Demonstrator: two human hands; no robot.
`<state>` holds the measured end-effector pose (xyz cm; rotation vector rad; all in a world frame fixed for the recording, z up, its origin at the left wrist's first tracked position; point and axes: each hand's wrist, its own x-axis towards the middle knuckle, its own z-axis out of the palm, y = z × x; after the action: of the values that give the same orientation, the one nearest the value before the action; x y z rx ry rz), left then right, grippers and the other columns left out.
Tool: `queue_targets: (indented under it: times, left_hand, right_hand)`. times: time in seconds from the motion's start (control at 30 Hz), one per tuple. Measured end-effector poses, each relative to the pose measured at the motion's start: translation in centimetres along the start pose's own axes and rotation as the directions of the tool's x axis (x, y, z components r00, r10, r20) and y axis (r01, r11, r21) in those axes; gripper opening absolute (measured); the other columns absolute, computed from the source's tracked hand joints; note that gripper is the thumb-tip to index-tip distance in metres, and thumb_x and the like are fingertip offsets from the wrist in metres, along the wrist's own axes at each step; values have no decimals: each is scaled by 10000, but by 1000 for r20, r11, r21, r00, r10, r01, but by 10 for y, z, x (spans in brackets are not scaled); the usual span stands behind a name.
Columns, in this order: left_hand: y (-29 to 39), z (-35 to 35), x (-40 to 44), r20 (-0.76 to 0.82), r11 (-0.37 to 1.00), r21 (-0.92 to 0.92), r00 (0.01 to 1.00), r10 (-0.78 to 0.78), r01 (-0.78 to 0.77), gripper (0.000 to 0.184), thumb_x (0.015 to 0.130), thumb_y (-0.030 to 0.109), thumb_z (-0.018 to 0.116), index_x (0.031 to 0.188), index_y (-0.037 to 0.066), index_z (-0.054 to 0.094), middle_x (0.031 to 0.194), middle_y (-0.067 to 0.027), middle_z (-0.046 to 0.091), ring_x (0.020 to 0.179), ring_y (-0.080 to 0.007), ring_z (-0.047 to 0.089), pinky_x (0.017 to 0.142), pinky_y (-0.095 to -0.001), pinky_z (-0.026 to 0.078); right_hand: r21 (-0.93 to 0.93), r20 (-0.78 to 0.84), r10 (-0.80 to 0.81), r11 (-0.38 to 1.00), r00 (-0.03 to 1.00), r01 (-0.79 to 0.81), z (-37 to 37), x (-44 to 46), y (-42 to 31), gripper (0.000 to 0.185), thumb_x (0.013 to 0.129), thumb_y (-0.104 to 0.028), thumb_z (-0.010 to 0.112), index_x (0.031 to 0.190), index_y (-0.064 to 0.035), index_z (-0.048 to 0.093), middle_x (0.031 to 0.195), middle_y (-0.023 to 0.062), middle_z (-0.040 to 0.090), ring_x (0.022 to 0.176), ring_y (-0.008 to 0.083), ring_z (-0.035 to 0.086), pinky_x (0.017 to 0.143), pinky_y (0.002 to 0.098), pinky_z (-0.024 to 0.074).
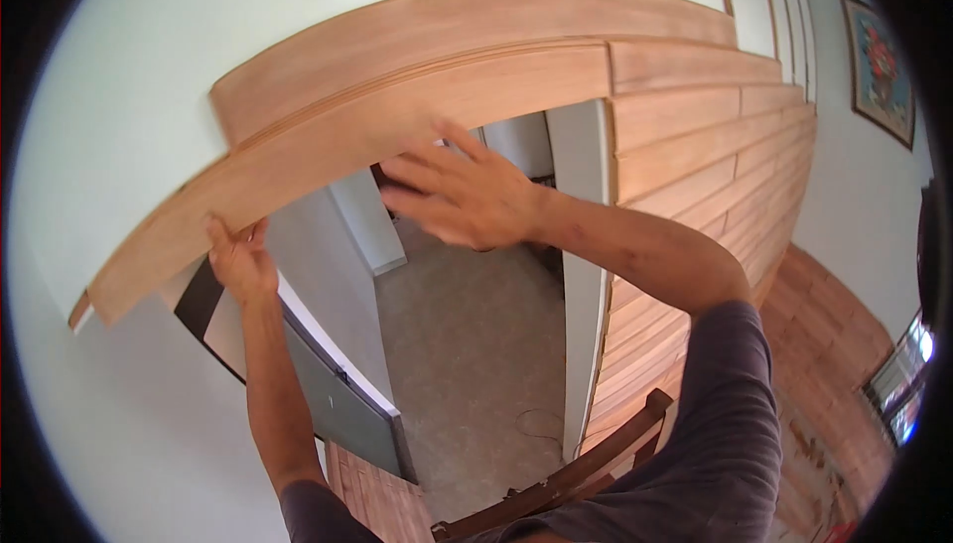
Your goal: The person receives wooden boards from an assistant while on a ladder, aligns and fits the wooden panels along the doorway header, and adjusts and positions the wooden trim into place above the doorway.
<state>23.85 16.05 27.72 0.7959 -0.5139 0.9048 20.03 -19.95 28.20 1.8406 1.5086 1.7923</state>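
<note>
A long wooden board [347, 146] runs across the wall above a doorway, below another wooden board [476, 22]. My left hand [245, 260] grips the lower edge of the long board toward its left end, with the thumb on its face. Slightly blurred, my right hand [462, 189] is raised in front of the doorway, just under the board's middle. Its fingers are spread and nothing shows in them; whether a fingertip touches the board I cannot tell.
Wooden planks [685, 136] clad the wall on the right. Below me is a dark wooden rail [566, 478], perhaps part of a ladder. A grey door panel [347, 394] stands at the doorway's left. A framed picture [881, 71] hangs at the far right.
</note>
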Motion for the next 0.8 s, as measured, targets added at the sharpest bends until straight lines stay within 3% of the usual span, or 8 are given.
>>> queue_targets:
  times: [0.13,0.23,0.33,0.5,0.67,0.7,0.77,0.8]
  left_hand:
    - [-3,-9,10,27,1000,-22,1000,-15,16,479,980,416,563,1296,60,504,1198,-103,625,1034,-245,617,877,-418,479]
    - [-2,-8,6,20,999,-34,999,-36,37,470,984,412,558,1300,69,503,1222,-98,614,1088,-235,591,906,-411,463]
    - [1,-7,6,2,999,-18,999,-45,45,446,995,389,545,1309,76,498,1238,-102,604,1131,-224,564,921,-412,454]
    - [-7,-8,13,14,996,-76,999,47,-46,412,1007,350,526,1279,40,517,1197,-120,620,1073,-229,589,888,-392,476]
    - [-3,-48,39,285,992,-110,958,-32,66,417,1005,328,522,1293,26,503,1265,-136,591,1145,-240,567,931,-396,474]
    - [8,-37,29,276,995,-90,961,-20,47,417,1005,328,522,1293,26,503,1265,-136,591,1145,-240,567,931,-396,474]
    - [2,-4,9,18,998,-61,1000,-7,8,416,1008,341,511,1303,47,500,1295,-127,580,1174,-238,553,957,-426,461]
    - [3,7,4,15,999,-53,1000,10,-9,416,1008,341,511,1303,47,500,1295,-127,580,1174,-238,553,957,-426,461]
  right_hand:
    - [-113,-5,297,949,955,-296,-3,25,41,764,747,-237,754,1437,-213,428,1531,118,329,1438,308,265,1154,579,214]
    - [-346,16,340,884,940,-314,17,13,74,695,852,-204,641,1485,-231,356,1556,106,281,1455,310,216,1164,570,188]
    - [-278,10,260,928,965,-247,29,8,83,592,934,-180,501,1500,-220,334,1564,90,279,1454,314,223,1162,580,178]
    - [-354,47,235,913,971,-203,19,5,88,545,971,-223,434,1505,-201,325,1581,69,258,1458,303,220,1154,603,173]
    - [-331,19,217,922,976,-199,21,-3,89,531,983,-243,420,1504,-202,328,1582,55,258,1456,300,224,1151,613,161]
    - [-304,-15,214,930,977,-208,24,-3,90,530,978,-238,433,1498,-202,338,1576,65,269,1457,304,221,1150,620,154]
    - [-278,-55,191,940,980,-199,22,2,89,529,973,-232,446,1493,-202,349,1570,75,280,1457,307,219,1149,626,147]
    - [-247,-47,246,936,968,-250,18,5,84,533,960,-227,468,1482,-203,365,1562,87,289,1456,302,223,1148,630,145]
